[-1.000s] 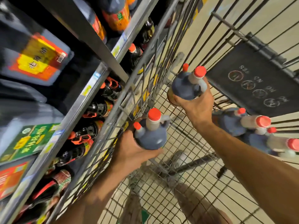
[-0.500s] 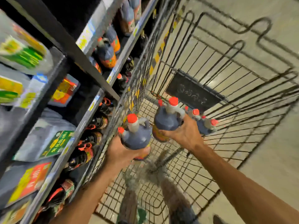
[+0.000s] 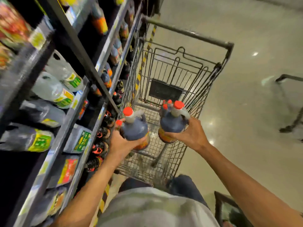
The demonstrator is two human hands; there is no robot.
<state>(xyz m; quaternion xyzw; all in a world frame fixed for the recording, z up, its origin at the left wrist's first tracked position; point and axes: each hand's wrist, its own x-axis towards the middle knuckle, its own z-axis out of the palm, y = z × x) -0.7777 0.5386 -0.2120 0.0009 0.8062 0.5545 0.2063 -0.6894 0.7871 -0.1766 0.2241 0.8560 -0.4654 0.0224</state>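
Jugs of dark sauce w/ red caps, 2 of them, both upright and held over the wire shopping cart (image 3: 188, 34). L jug (image 3: 134, 128) sits in the left hand (image 3: 121, 143), fingers (image 3: 141, 141) curled round its lower body. R jug (image 3: 172, 123) sits in the right hand (image 3: 191, 135), fingers (image 3: 170, 134) wrapped round its base by the label. Jugs are apart, not touching. More red-capped bottles (image 3: 168, 102) show in the cart just behind the R jug. Store shelf (image 3: 77, 104) w/ bottles & bagged goods is close on the left, shiny floor (image 3: 254, 112) on the right.

Lighting warm and moderate; overhead lamps glint on the glossy floor (image 3: 255, 54). Shelves (image 3: 49, 89) at left dark, heavily motion-blurred. Wide-angle bending evident at edges.
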